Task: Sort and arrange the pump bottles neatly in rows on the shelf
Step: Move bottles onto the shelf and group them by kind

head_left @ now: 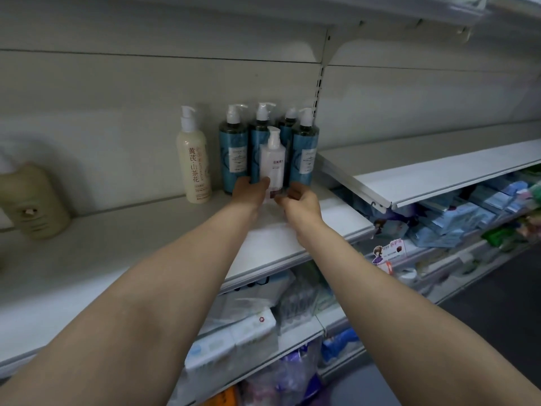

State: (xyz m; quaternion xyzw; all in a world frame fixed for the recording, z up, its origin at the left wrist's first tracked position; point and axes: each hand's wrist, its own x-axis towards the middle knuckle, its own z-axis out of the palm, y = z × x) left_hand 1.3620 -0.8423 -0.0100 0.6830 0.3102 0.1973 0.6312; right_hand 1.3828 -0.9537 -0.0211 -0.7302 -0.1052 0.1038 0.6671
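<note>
Several blue pump bottles [233, 153] stand in a tight group at the back of the white shelf [307, 238]. In front of them stands a small white pump bottle [273, 162]. My left hand [250, 190] grips its lower left side. My right hand [301, 200] pinches its base from the right with curled fingers. A cream pump bottle [193, 162] with red characters stands apart, left of the blue group. A blurred olive-beige bottle [35, 200] sits at the far left of the shelf.
A second white shelf [424, 183] runs off to the right at a slightly higher level. Below both shelves lie packaged goods in blue, white and green wrappers [456, 218]. An upper shelf [263, 13] hangs overhead.
</note>
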